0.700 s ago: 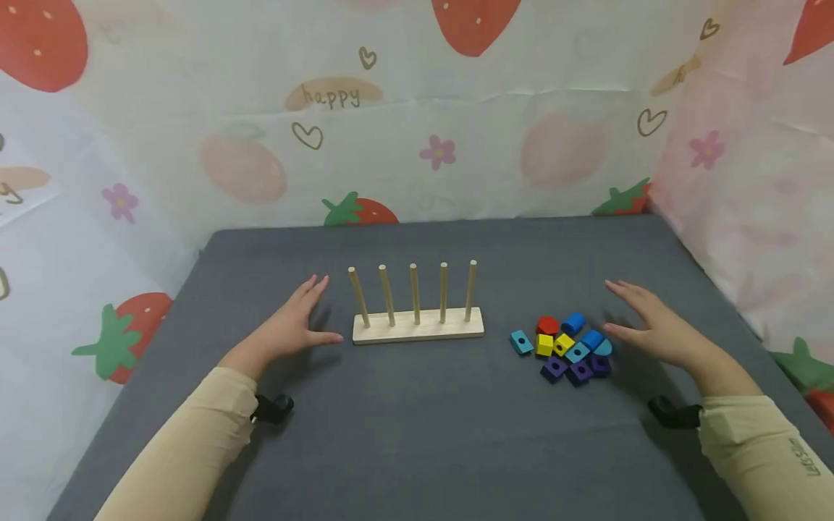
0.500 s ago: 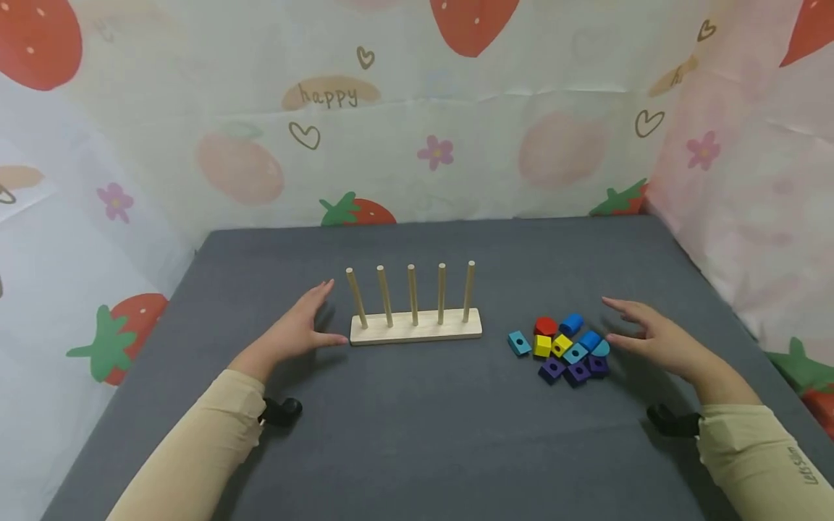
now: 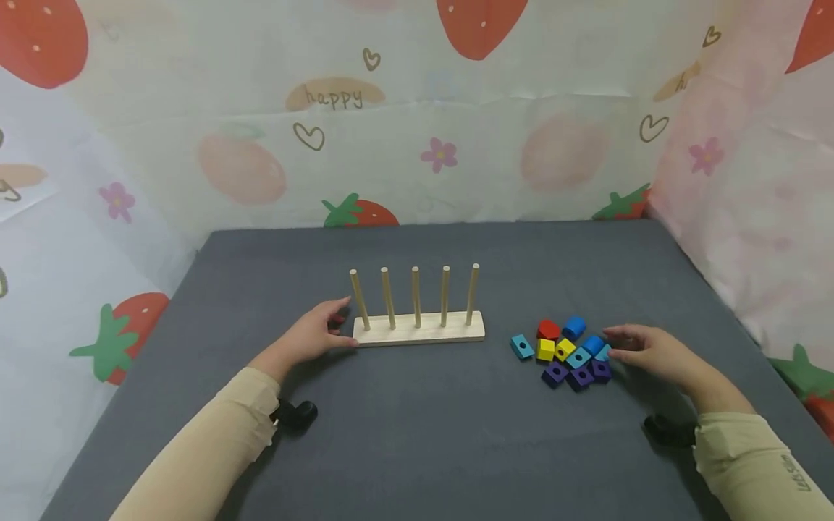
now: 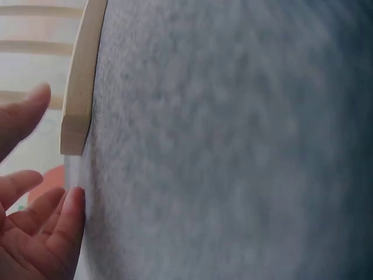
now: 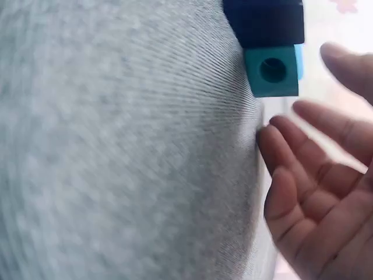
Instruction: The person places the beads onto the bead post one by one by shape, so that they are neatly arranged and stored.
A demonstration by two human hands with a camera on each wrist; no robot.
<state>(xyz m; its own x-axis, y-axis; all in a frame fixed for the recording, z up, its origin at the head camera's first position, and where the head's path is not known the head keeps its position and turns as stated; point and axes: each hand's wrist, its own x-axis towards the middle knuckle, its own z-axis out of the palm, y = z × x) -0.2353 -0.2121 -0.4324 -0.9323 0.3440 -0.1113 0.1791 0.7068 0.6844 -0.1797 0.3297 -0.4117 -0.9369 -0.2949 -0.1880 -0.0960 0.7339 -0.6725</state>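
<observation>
A pale wooden peg stand [image 3: 419,332] with several upright pegs sits mid-table in the head view. My left hand [image 3: 308,336] is at its left end, thumb and fingers spread and relaxed. In the left wrist view the base's end [image 4: 74,135] lies between the thumb and the other fingers, with a gap around it. To the right, my right hand [image 3: 658,354] reaches the edge of a group of coloured blocks. Its loosely bent fingers are nearest a light blue block [image 5: 280,87] with a hole, beside a dark purple block [image 5: 265,23]; nothing is in its grasp.
The group also has a red block [image 3: 548,330], yellow blocks [image 3: 545,350], blue blocks [image 3: 574,328] and purple blocks [image 3: 554,374]. One light blue block [image 3: 522,347] lies a little left of them. A grey cloth [image 3: 417,434] covers the table; a strawberry-print curtain [image 3: 482,181] hangs behind.
My left hand has moved right to the stand's end. My right hand has come down and toward me, beside the light blue block, and its fingers have drawn closer together. Stand and blocks stay put.
</observation>
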